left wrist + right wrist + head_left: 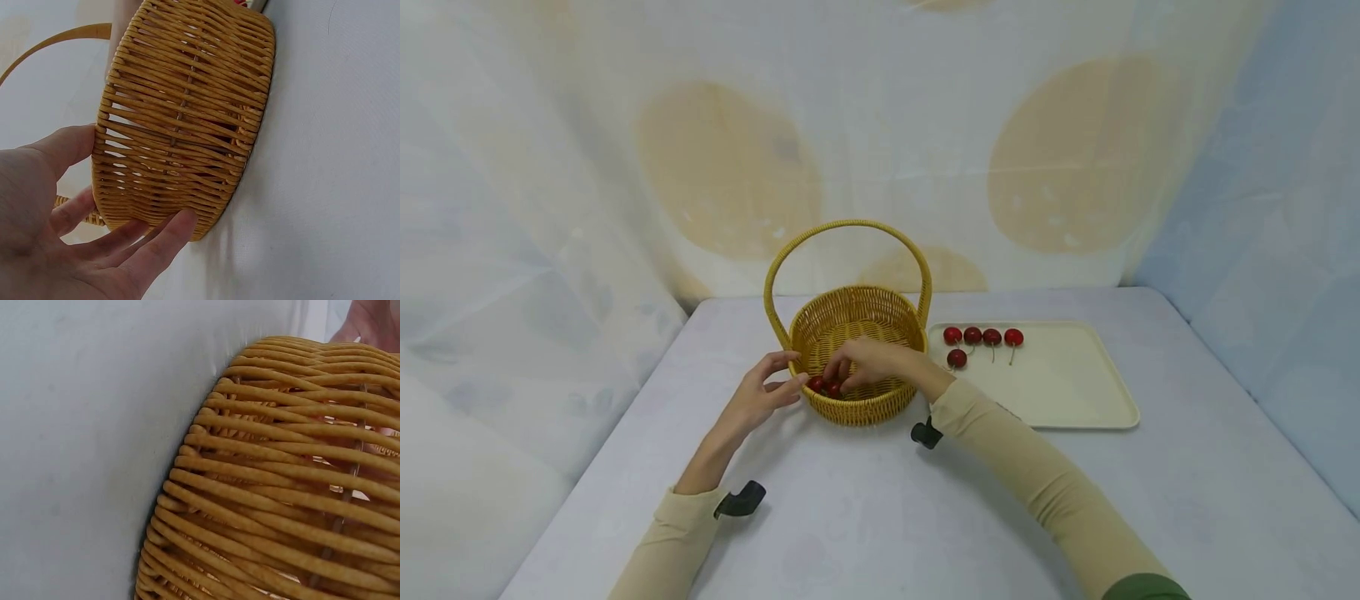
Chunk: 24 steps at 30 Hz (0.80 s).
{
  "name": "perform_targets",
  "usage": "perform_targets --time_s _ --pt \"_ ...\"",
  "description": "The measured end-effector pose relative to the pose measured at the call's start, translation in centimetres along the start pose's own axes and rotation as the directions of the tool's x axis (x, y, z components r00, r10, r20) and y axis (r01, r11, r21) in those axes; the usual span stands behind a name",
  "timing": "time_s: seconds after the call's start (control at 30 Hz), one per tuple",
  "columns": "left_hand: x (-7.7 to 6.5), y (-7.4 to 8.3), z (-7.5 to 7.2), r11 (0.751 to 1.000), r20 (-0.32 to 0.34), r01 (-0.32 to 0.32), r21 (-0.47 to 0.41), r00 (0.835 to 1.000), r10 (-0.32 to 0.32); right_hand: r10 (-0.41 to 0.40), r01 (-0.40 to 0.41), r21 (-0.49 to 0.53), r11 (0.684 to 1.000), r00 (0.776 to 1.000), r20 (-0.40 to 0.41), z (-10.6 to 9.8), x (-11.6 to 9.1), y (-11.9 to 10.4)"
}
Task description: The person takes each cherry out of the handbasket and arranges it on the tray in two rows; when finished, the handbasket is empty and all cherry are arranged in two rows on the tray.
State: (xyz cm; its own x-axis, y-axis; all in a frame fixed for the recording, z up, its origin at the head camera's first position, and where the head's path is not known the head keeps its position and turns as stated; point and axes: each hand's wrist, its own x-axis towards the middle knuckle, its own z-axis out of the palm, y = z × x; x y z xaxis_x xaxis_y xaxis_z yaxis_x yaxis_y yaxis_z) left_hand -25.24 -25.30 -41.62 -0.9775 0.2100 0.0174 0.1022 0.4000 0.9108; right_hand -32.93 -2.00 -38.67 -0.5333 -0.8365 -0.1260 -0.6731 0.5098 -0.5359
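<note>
A yellow wicker basket (865, 410) with a tall arched handle stands on the table. My left hand (757, 397) is at its left side, thumb by the rim and fairly straight fingers resting against the outer wall, as the left wrist view shows. My right hand (867, 360) reaches over the rim into the basket. Its bent fingers and thumb pinch a red cherry (833, 390) low at the front left inside. Beside that lies another cherry (816, 383). In the right wrist view the woven wall (281, 469) hides the right hand's fingertips.
Right of the basket lies a cream tray (1060, 383), partly behind my right forearm. Several stemmed cherries (973, 335) sit at its back left. A white table (850, 517) carries everything, and patterned cloth (910, 125) hangs behind and at the sides.
</note>
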Motion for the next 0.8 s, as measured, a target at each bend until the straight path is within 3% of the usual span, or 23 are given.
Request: perform_targets --time_s 0.8 --pt "0.06 0.07 0.01 1.0 -0.005 0.019 0.01 1.0 -0.019 0.004 -0.004 -0.034 0.999 1.0 0.001 0.27 0.12 0.29"
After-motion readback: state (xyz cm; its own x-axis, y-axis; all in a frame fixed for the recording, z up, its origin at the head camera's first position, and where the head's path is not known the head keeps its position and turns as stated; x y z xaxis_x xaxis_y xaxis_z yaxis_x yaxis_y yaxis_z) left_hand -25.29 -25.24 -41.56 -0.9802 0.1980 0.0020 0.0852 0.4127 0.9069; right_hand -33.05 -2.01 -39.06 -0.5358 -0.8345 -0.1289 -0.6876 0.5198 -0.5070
